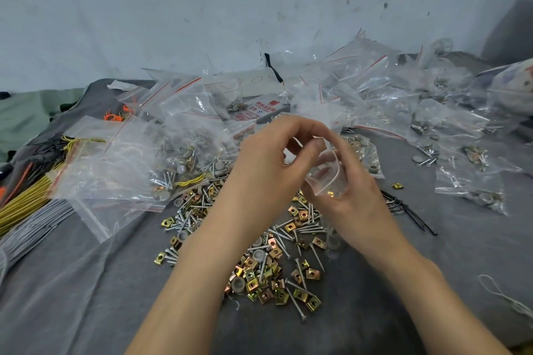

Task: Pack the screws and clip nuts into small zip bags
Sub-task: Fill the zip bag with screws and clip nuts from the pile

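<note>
Forearms reach in from the bottom edge, and both hands meet above the heap of screws (281, 236) and clip nuts (313, 301) on the grey cloth (86, 282). The right hand (357, 190) cups a small zip bag (327, 174), fingers curled round it. The left hand (271, 161) pinches its mouth. If that pinch slips on the slick film, the mouth may close or pieces may spill. Screw points could pierce the bag, and grey caps (238, 282) in the heap could get bagged by mistake.
</note>
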Motion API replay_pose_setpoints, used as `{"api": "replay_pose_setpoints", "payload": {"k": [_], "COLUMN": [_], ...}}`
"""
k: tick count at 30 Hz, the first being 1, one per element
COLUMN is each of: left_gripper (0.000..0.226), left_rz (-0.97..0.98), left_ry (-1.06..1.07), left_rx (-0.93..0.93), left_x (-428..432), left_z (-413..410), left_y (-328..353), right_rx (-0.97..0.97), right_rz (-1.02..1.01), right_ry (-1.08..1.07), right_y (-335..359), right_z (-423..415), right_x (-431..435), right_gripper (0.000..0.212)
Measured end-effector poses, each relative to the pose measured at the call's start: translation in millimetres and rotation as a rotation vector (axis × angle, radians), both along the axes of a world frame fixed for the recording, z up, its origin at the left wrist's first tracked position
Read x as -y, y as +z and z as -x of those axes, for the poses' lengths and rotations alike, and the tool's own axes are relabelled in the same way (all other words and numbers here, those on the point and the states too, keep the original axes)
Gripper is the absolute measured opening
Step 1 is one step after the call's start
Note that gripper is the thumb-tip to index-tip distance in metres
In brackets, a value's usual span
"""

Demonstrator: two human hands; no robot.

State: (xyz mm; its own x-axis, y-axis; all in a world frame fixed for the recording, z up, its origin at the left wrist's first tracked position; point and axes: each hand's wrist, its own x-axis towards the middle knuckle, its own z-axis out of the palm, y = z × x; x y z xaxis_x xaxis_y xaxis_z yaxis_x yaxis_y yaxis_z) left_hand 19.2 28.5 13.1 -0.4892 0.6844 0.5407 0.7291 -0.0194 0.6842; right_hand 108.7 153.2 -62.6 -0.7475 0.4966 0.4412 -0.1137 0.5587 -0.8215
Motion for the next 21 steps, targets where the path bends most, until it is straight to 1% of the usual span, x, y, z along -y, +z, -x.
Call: {"api": "replay_pose_setpoints", "payload": {"k": [3,11,21], "left_gripper": [0.016,0.017,0.019], "left_rz": [0.014,-0.028,0.05], "left_ry": [-0.005,-0.011,-0.005], "left_rx": [-0.004,-0.019,-0.072], "left_x": [1.3,3.2,1.9], "left_z": [-0.6,-2.2,-1.3], "left_y": [1.4,8.7,4.2], "right_rx": [-0.013,-0.035,-0.048], "right_rz": [0.006,0.007,0.029], "right_ry": [-0.005,-0.028,0.002], "right_y": [-1.3,-4.7,-1.3], "right_z": [0.6,2.9,0.4], "right_x": [-0.7,-2.4,-0.7], "right_gripper": [0.08,0.072,0.073]}}
